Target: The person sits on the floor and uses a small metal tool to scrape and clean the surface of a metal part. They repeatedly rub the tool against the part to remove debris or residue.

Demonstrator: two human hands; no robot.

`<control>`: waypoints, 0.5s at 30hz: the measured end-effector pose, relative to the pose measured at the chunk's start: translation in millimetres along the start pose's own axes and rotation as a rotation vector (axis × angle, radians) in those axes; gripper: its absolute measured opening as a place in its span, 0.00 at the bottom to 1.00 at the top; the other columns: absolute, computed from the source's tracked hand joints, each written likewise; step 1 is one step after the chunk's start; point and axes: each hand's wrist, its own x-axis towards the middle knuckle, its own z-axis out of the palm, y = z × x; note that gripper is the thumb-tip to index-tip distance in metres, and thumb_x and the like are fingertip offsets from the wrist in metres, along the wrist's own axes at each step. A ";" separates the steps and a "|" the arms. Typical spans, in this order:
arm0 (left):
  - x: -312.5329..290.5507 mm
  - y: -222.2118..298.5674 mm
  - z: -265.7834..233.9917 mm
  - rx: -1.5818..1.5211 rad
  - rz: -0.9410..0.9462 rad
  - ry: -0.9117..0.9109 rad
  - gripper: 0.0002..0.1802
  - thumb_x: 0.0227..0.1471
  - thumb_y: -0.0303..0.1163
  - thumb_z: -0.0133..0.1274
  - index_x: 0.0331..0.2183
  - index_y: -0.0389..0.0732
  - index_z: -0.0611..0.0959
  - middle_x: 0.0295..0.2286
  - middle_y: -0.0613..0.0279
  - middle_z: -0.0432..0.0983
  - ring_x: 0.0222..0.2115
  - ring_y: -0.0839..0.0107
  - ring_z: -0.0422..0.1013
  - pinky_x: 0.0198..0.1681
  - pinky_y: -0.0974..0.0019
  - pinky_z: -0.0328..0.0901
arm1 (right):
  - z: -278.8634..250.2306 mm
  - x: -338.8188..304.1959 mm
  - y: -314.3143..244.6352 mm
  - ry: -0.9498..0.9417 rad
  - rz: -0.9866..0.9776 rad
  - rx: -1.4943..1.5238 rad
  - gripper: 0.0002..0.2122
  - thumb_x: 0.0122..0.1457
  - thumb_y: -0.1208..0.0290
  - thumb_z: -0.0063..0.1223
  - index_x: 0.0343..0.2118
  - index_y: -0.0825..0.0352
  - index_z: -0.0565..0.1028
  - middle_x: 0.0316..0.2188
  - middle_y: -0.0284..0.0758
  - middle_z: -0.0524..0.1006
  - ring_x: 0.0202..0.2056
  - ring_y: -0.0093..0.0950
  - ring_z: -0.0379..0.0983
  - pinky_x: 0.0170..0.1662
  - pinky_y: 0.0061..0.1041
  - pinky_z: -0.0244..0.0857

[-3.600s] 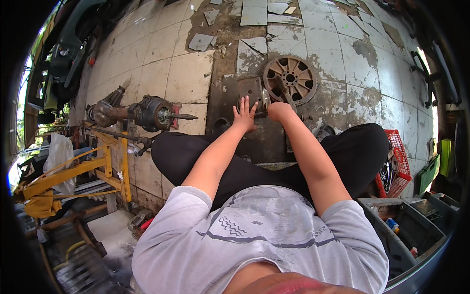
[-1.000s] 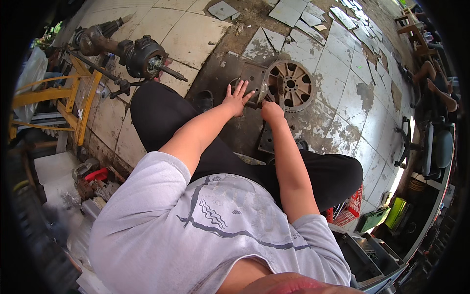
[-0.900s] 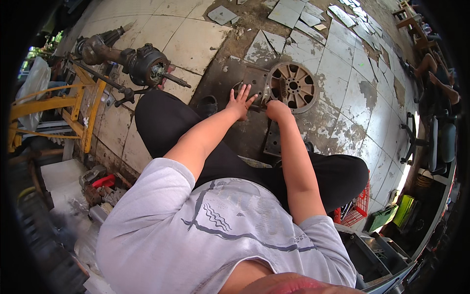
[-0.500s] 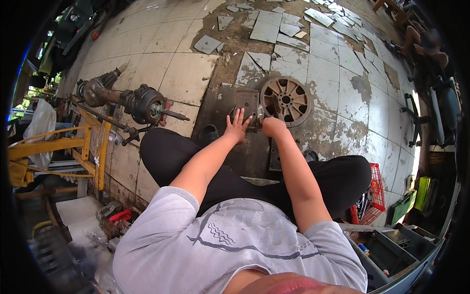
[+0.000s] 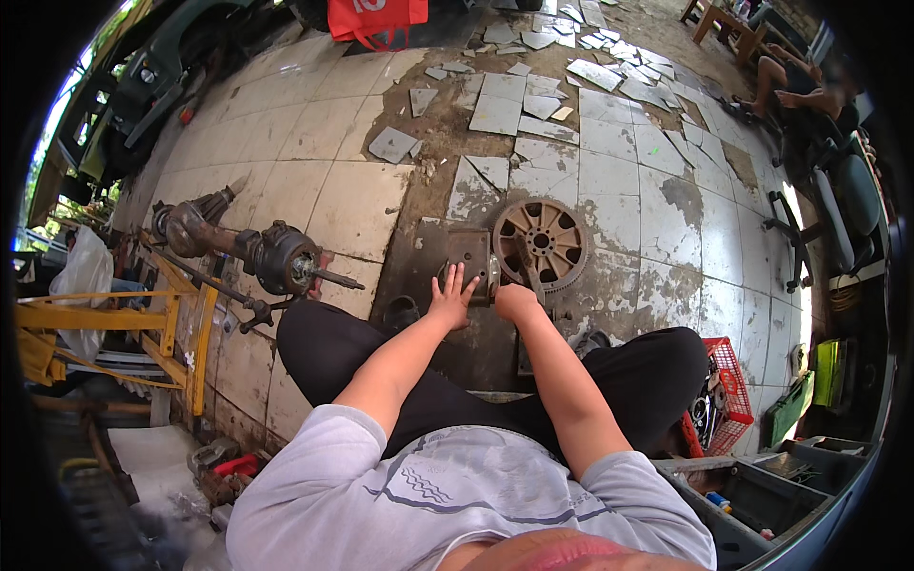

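Metal plate (image 5: 466, 246): centre of the frame, flat on a dark base; small holes show in its face.
Left hand (image 5: 450, 305): on the plate's lower part, fingers spread, pinching nothing that shows.
Right hand (image 5: 515, 301): just beside the plate's lower right corner, fingers curled into a fist; whether they grip something, I cannot tell.
Toothed wheel (image 5: 539, 228): just right of the plate, lying flat, a bar-like part slanting across it toward the fist.
Step in hand: seemingly, 1 hand steadies the plate while the other works at its edge.
Next move: likely calls for a firm left palm and right knuckles clear of the teeth.
Around: axle assembly (image 5: 284, 259) at left; red crate (image 5: 731, 400) at lower right.
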 end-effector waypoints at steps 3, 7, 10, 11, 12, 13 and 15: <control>-5.9 -3.4 7.6 -0.033 -0.021 -0.032 0.69 0.50 0.57 0.66 0.74 0.57 0.35 0.72 0.47 0.12 0.73 0.46 0.14 0.70 0.26 0.32 | -34.8 -19.8 -17.4 -0.069 -0.079 -0.047 0.15 0.61 0.71 0.49 0.47 0.64 0.84 0.48 0.43 0.83 0.50 0.44 0.80 0.52 0.44 0.75; -3.2 3.6 -5.2 -0.034 0.013 0.013 0.69 0.49 0.56 0.67 0.74 0.57 0.36 0.72 0.47 0.13 0.73 0.46 0.15 0.70 0.26 0.31 | -0.5 -7.7 2.5 0.024 -0.046 -0.008 0.15 0.62 0.70 0.48 0.46 0.64 0.84 0.48 0.45 0.83 0.50 0.44 0.80 0.52 0.45 0.75; -3.5 4.4 -10.3 -0.008 0.005 -0.026 0.65 0.54 0.56 0.63 0.74 0.57 0.36 0.72 0.47 0.12 0.73 0.48 0.14 0.70 0.27 0.30 | -6.6 -7.1 2.6 0.019 -0.039 0.050 0.15 0.62 0.69 0.48 0.46 0.64 0.84 0.49 0.44 0.83 0.51 0.43 0.80 0.52 0.44 0.75; -5.5 -2.6 -4.6 -0.045 -0.012 -0.045 0.67 0.51 0.59 0.65 0.74 0.57 0.37 0.72 0.47 0.12 0.73 0.47 0.14 0.70 0.27 0.31 | -26.3 -16.0 -10.7 -0.022 -0.063 0.018 0.15 0.62 0.69 0.48 0.46 0.64 0.84 0.49 0.44 0.83 0.51 0.43 0.80 0.52 0.44 0.75; -7.8 -4.9 -0.3 -0.040 -0.018 -0.033 0.69 0.49 0.61 0.65 0.74 0.57 0.36 0.72 0.46 0.12 0.73 0.47 0.15 0.69 0.26 0.31 | -35.5 -20.2 -13.5 -0.036 -0.077 0.008 0.15 0.62 0.69 0.48 0.46 0.64 0.84 0.48 0.44 0.83 0.50 0.43 0.80 0.52 0.43 0.75; -7.8 -7.8 5.5 -0.060 -0.020 -0.031 0.70 0.49 0.62 0.65 0.74 0.57 0.36 0.72 0.46 0.12 0.73 0.47 0.14 0.69 0.26 0.31 | -41.9 -22.0 -16.6 -0.050 -0.097 0.002 0.15 0.62 0.68 0.48 0.46 0.64 0.84 0.48 0.43 0.83 0.50 0.43 0.81 0.52 0.43 0.75; -3.4 1.6 -1.1 -0.052 -0.004 -0.035 0.70 0.48 0.61 0.66 0.74 0.56 0.37 0.72 0.46 0.11 0.73 0.46 0.14 0.70 0.28 0.31 | -31.7 -20.8 -6.1 -0.033 -0.057 0.013 0.14 0.62 0.69 0.49 0.46 0.64 0.84 0.46 0.43 0.84 0.49 0.42 0.81 0.51 0.42 0.76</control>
